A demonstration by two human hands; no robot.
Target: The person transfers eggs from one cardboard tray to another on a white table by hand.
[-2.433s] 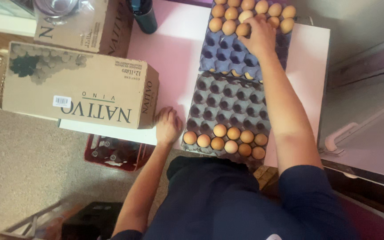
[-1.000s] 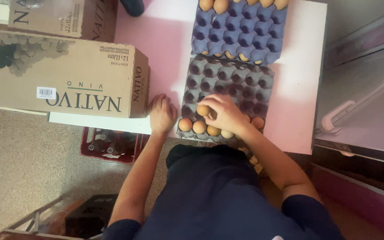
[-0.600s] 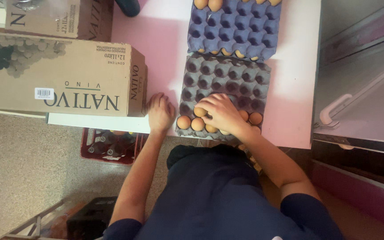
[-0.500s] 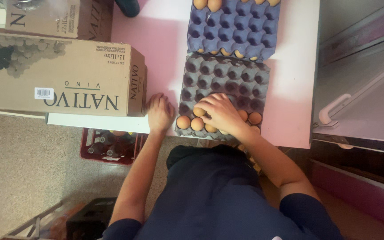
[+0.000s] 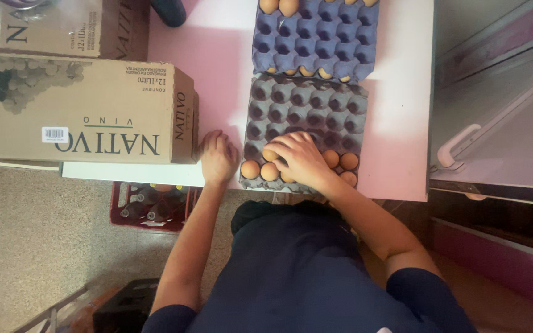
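A grey egg tray point(image 5: 306, 105) lies on the white table point(image 5: 217, 68), with brown eggs point(image 5: 250, 169) along its near rows. My right hand point(image 5: 302, 158) rests over those eggs, fingers curled around one egg point(image 5: 270, 155) in the second row. My left hand point(image 5: 218, 157) lies flat on the table edge, just left of the grey tray. Behind the grey tray sits a blue egg tray point(image 5: 316, 37), mostly bare cups, with a few eggs point(image 5: 279, 6) at its far edge.
A long cardboard box point(image 5: 81, 111) lies on the table to the left, another box point(image 5: 75, 28) behind it. A red crate of bottles point(image 5: 149, 206) stands on the floor under the table. A dark bottle point(image 5: 169, 11) stands at the back.
My right hand came back from the blue tray's far eggs to the grey tray's near rows and has set an egg into the second row. My left hand has stayed on the table edge.
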